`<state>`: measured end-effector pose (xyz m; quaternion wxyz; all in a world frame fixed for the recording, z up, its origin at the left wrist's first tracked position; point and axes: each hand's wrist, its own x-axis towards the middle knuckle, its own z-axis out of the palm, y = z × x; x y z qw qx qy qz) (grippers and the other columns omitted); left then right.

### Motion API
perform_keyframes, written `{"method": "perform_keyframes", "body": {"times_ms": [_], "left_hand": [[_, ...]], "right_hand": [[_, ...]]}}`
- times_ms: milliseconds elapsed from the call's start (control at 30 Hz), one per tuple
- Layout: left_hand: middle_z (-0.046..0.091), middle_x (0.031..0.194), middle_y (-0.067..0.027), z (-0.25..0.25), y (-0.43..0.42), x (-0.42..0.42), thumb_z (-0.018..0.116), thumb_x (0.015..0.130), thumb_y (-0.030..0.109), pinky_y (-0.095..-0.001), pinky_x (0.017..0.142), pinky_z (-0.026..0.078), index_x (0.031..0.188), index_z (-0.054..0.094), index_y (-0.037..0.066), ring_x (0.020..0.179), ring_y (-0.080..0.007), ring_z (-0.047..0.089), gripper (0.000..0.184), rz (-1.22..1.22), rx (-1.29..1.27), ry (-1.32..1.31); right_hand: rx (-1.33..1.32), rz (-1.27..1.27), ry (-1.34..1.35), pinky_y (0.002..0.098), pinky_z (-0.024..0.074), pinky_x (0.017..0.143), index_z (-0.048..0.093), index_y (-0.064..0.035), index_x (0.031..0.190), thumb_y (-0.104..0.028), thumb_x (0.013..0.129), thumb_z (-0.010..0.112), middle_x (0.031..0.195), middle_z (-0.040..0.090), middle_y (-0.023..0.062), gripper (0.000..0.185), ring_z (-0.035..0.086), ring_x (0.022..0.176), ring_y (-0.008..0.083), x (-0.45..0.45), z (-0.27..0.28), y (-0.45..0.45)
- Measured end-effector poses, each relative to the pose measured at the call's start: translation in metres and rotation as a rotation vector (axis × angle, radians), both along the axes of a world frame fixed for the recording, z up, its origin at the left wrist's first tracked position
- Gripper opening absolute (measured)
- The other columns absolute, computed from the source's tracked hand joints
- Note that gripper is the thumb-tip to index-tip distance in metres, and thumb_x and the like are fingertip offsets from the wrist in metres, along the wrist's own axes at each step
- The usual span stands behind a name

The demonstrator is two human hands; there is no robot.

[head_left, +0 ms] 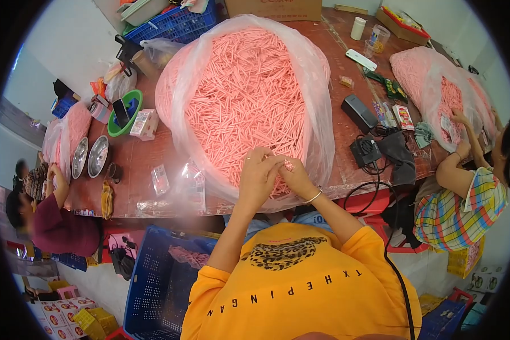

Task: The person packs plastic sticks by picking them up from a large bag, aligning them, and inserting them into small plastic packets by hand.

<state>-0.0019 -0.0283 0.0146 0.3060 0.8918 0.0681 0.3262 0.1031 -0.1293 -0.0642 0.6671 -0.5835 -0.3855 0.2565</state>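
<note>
pink bunch (289,165) | in right hand (298,180), against left hand (259,177) | above stick pile (243,96)

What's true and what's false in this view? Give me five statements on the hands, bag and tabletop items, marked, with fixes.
1. The left hand and right hand are together over the near part of the open plastic bag. True.
2. The bracelet is on the left wrist. False: it is on the right wrist.
3. A black phone rests in the green basin. True.
4. Two metal bowls stand to the right of the plastic bag. False: they are to its left.
5. The pink sticks are all sealed inside the bag. False: the bag is open, exposing the pile.
</note>
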Motion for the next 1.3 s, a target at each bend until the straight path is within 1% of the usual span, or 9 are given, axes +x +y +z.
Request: {"method": "perform_keyframes", "body": {"times_ms": [200,300,433,667,733,933,1033,1133,1300], "left_hand": [[0.06,0.108,-0.0148,0.007,0.025,0.008,0.068,0.081,0.002,-0.0402,0.089,0.046,0.105,0.066,0.001,0.103,-0.0328,0.057,0.024,0.136,-0.15,-0.188],[0.057,0.127,-0.0172,0.03,0.01,0.014,0.067,0.084,0.007,-0.0453,0.102,0.041,0.121,0.06,0.003,0.122,-0.0359,0.052,0.039,0.021,0.228,0.047],[0.043,0.148,-0.0122,-0.008,-0.007,0.002,0.063,0.09,0.02,-0.0544,0.115,0.024,0.14,0.048,0.007,0.141,-0.0365,0.032,0.054,-0.149,0.399,0.24],[0.034,0.154,-0.017,-0.01,-0.013,-0.003,0.057,0.093,0.014,-0.0542,0.116,0.021,0.143,0.041,0.002,0.144,-0.0383,0.027,0.055,-0.076,0.336,0.252],[0.033,0.154,-0.0196,-0.005,-0.011,-0.003,0.057,0.092,0.012,-0.0524,0.117,0.02,0.144,0.041,0.002,0.145,-0.0388,0.025,0.056,-0.046,0.228,0.236],[0.047,0.142,-0.0203,-0.019,-0.003,-0.039,0.056,0.093,0.007,-0.0447,0.111,0.032,0.137,0.049,0.001,0.133,-0.0378,0.042,0.045,0.077,-0.015,0.052],[0.06,0.118,-0.0203,-0.025,0.021,-0.085,0.057,0.092,0.01,-0.046,0.099,0.041,0.12,0.062,0.001,0.112,-0.0391,0.055,0.029,0.376,0.1,0.049],[0.065,0.097,-0.0139,-0.029,0.069,-0.135,0.062,0.09,0.006,-0.0399,0.085,0.045,0.099,0.065,0.0,0.093,-0.0315,0.059,0.011,0.651,0.049,0.007],[0.061,0.086,-0.0121,-0.062,0.138,-0.193,0.065,0.087,0.006,-0.0377,0.076,0.045,0.09,0.066,0.0,0.081,-0.028,0.057,0.007,0.902,0.09,0.107]], "right_hand": [[-0.157,0.002,0.043,0.0281,0.0478,0.069,0.065,0.0018,0.1,-0.01,0.094,0.053,0.077,0.062,0.0071,0.018,0.056,0.075,0.0099,0.003,0.015,0.0],[-0.07,-0.032,-0.009,0.0312,0.0486,0.068,0.063,0.0028,0.095,-0.01,0.089,0.055,0.079,0.065,0.012,0.016,0.061,0.074,0.0154,0.005,0.002,0.0],[0.066,-0.074,-0.115,0.0351,0.0495,0.067,0.063,0.0034,0.096,-0.014,0.083,0.062,0.085,0.068,0.0178,0.022,0.064,0.074,0.0247,0.002,-0.012,0.002],[0.047,-0.092,-0.25,0.035,0.0497,0.073,0.063,0.0051,0.104,-0.014,0.086,0.06,0.09,0.067,0.0211,0.027,0.066,0.08,0.0251,0.003,-0.011,0.001],[0.045,-0.094,-0.087,0.0345,0.0492,0.074,0.063,0.0054,0.105,-0.015,0.09,0.058,0.09,0.067,0.0205,0.026,0.064,0.081,0.0216,0.0,0.009,0.006],[0.045,-0.155,-0.143,0.0317,0.0491,0.075,0.064,0.0058,0.106,-0.018,0.097,0.056,0.09,0.068,0.0148,0.027,0.058,0.081,0.0124,0.009,0.002,0.013],[-0.05,-0.106,-0.052,0.0312,0.0499,0.075,0.066,0.0062,0.105,-0.019,0.099,0.055,0.089,0.069,0.0086,0.028,0.058,0.081,0.0107,0.004,-0.009,0.012],[-0.101,-0.091,0.045,0.0269,0.0437,0.063,0.064,0.0041,0.094,-0.018,0.099,0.056,0.075,0.058,0.0003,0.024,0.049,0.07,0.007,0.0,0.003,0.005],[-0.105,-0.113,0.036,0.0227,0.0313,0.055,0.058,0.0012,0.083,-0.016,0.099,0.057,0.068,0.04,-0.0049,0.023,0.035,0.063,0.0043,0.004,0.0,0.008]]}}
